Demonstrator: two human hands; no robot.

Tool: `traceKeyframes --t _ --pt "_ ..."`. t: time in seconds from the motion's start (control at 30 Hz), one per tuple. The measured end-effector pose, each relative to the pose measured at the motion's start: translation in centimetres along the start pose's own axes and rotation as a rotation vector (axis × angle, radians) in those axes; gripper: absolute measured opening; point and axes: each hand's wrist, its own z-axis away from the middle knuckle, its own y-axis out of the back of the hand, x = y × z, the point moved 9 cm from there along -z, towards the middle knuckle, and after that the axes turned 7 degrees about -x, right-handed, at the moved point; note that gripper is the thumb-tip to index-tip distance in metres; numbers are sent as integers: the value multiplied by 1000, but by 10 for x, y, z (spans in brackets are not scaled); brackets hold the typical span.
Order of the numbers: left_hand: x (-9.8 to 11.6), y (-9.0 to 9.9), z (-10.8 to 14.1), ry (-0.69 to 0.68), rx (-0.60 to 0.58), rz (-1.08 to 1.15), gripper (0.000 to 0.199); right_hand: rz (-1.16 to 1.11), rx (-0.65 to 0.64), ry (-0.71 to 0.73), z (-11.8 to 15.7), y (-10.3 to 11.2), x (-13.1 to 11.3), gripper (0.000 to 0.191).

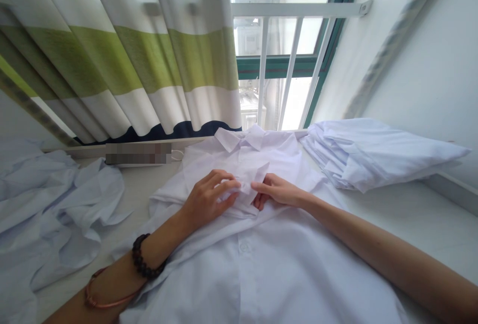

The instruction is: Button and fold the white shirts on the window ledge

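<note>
A white collared shirt (276, 259) lies spread in front of me, front side up, its collar (239, 140) pointing away toward the window. A button shows on its placket below my hands. My left hand (211, 197) bends over the middle of the shirt, thumb and fingers closing on a raised fold of cloth. On the other side of that fold, my right hand (274, 190) pinches the fabric between thumb and curled fingers. A stiff pointed flap of cloth, perhaps a cuff, stands up between the hands. Some of my fingertips are hidden by the fabric.
Crumpled white cloth (56, 204) is heaped at the left. A stack of folded white shirts (377, 150) lies at the right by the wall. Beyond are a striped curtain (149, 60), a white railing (298, 10) and a blurred-out item (138, 154) on the ledge.
</note>
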Motion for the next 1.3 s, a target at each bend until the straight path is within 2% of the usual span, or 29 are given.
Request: traceKeyframes --t 0.07,0.13,0.27,0.37,0.5,0.7,0.8,0.97,1.07,1.3 --pt "1 -3 0 -9 -34 45 8 155 -98 20 2 -9 -6 38" --pt "-4 -7 1 44 -57 87 8 197 -143 28 4 -13 -8 31" --pt "-15 -13 5 196 -89 188 11 214 -56 14 3 -10 -11 31" --pt "-19 -15 7 290 -93 282 15 132 46 100 3 -13 -24 34" --pt "-35 -18 13 526 -63 457 20 2 149 172 2 -19 -26 37" --pt "-49 -28 21 700 -45 639 20 -276 22 154 -5 -29 -4 36" --pt "-55 -37 24 732 -36 778 25 -299 21 219 -1 -25 -8 31" --pt "-53 -43 23 690 -94 851 27 -4 -2 325 5 -32 -18 38" --pt "-47 -42 20 660 -137 836 26 107 25 322 4 -33 -16 38" --pt "-45 -47 21 698 -195 848 28 119 50 233 2 -33 -9 28"
